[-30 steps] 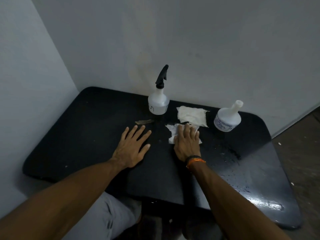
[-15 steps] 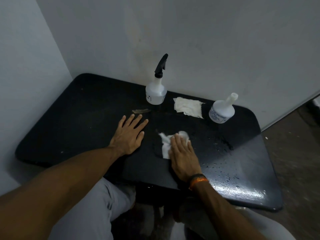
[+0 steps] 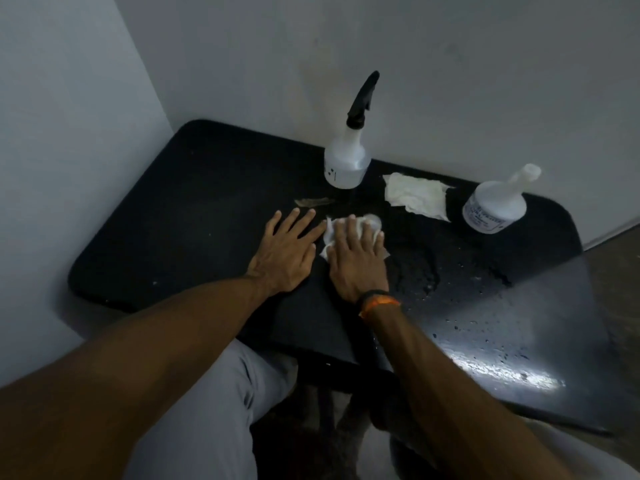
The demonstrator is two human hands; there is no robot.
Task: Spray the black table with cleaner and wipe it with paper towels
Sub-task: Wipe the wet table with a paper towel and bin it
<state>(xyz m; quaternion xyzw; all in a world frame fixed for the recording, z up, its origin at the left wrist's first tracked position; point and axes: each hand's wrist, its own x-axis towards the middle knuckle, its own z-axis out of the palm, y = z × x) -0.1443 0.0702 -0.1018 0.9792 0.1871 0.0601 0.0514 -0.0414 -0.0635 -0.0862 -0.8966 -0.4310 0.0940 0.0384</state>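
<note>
The black table stands in a wall corner, its right part wet with droplets. My right hand lies flat on a crumpled white paper towel, pressing it onto the tabletop near the middle. My left hand rests flat beside it, fingers spread, holding nothing. A clear spray bottle with a black trigger head stands at the back by the wall. A second paper towel lies flat to its right.
A white bottle with a nozzle cap stands at the back right. A small brownish scrap lies ahead of my left hand. Walls close the back and left. Bare floor shows on the right; my legs are under the front edge.
My right hand slid the paper towel toward the back and left, up against my left hand. The left hand stayed flat on the table.
</note>
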